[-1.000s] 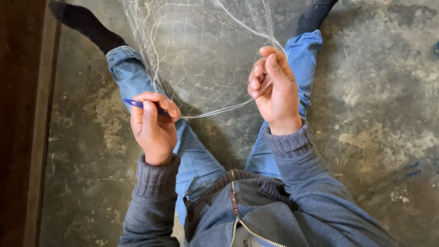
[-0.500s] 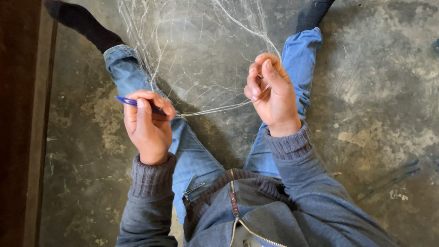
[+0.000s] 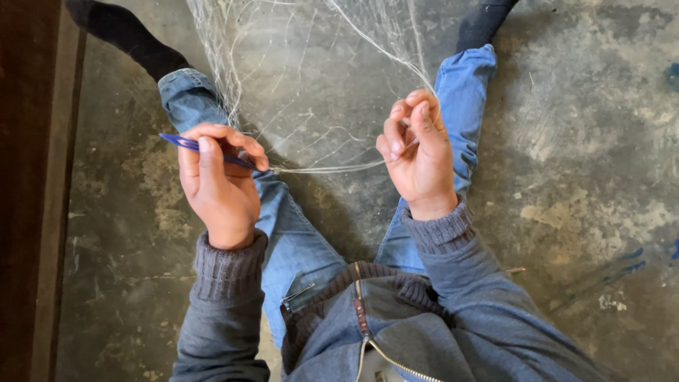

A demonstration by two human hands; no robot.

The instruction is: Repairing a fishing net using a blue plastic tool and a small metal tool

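Note:
My left hand (image 3: 219, 184) is closed on a thin blue netting needle (image 3: 185, 143), which points up and to the left. A taut pale line (image 3: 332, 168) runs from this hand across to my right hand (image 3: 417, 152). The right hand's fingers are curled and pinch the fine translucent net (image 3: 297, 64), which spreads over the floor between my legs. Both arms wear grey knit sleeves.
I sit on a stained concrete floor (image 3: 580, 141) with legs apart, in blue jeans (image 3: 297, 240) and black socks (image 3: 120, 32). A dark wooden edge (image 3: 28, 191) runs down the left side. A grey zipped jacket (image 3: 396, 332) fills the bottom.
My left hand has drawn slightly left with the needle, keeping the line tight. The right hand's fingers have curled in further on the net.

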